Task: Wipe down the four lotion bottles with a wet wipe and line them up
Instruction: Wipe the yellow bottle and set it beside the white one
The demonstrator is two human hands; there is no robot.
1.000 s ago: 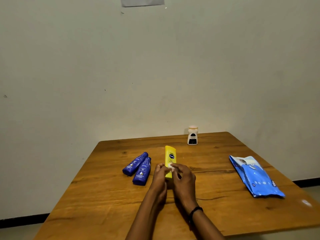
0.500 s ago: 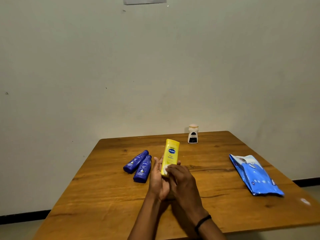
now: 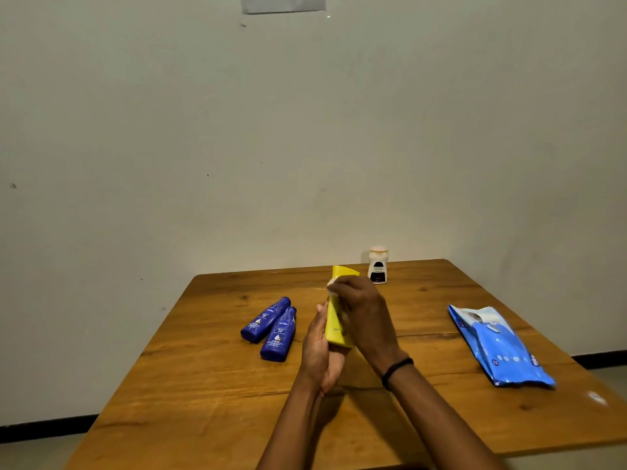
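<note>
- Since half a second ago, the yellow bottle [image 3: 334,322] has come up higher and nearly upright, and the right hand [image 3: 363,310] has slid from its lower part to its upper body.
- It is a flat, bright yellow bottle, cap end down, held above the middle of the worktop [image 3: 203,385].
- Left hand [image 3: 319,351] cups the lower end, fingers closed round it.
- Right fingers wrap the upper body, pressing a wet wipe [image 3: 330,284] to it; only a white corner shows.
- Two blue bottles [image 3: 271,325] lie side by side, touching, toward the left edge.
- One white bottle [image 3: 378,264] stands upright at the far edge.
- Near the right edge lies the blue wipe pack [image 3: 498,344]; its contents are hidden.
</note>
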